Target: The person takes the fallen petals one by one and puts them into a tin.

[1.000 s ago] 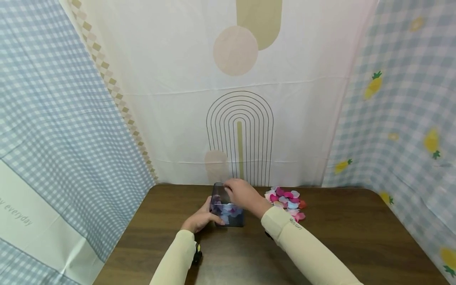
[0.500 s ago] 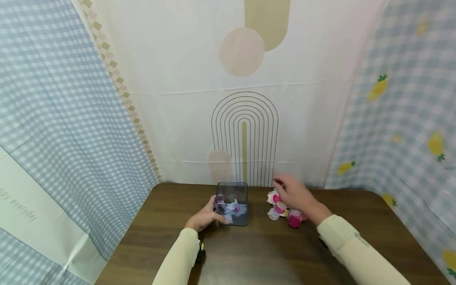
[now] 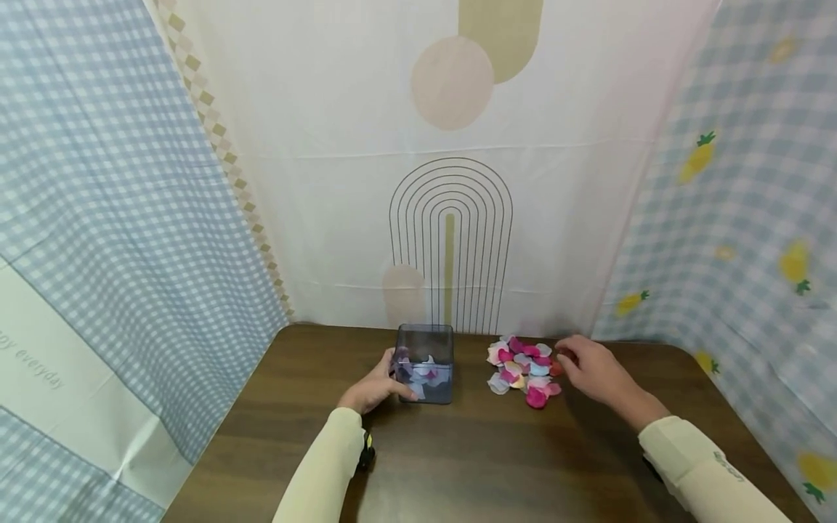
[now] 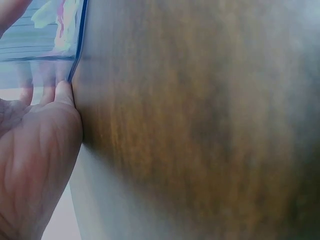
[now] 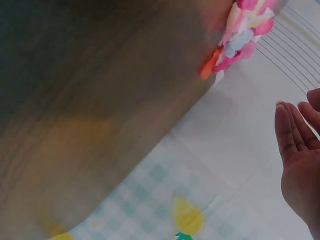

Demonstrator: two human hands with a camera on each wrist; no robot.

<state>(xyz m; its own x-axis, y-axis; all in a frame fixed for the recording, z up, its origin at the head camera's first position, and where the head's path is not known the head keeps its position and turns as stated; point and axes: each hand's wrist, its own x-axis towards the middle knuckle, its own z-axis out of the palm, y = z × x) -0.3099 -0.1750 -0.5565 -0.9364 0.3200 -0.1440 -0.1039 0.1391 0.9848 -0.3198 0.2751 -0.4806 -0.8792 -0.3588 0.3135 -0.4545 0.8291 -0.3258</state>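
Note:
A see-through, dark-tinted plastic box stands near the table's back edge, with pale and purple petals inside it. My left hand grips its left side, the thumb across the front and the fingers along the side wall. In the left wrist view, the fingers of the left hand show through the clear wall. To the right lies a loose pile of fabric-like flower petals, pink, white, pale blue and red. Just right of the pile, my right hand hovers with loosely bent fingers and nothing visible between them.
A brown wooden table runs up to a white curtain printed with arches. Blue checked cloth hangs on the left, and checked cloth with pineapples on the right. A small dark device sits at the left wrist.
My right hand has moved from over the box, across the petal pile, to the pile's right side. My left hand stays on the box.

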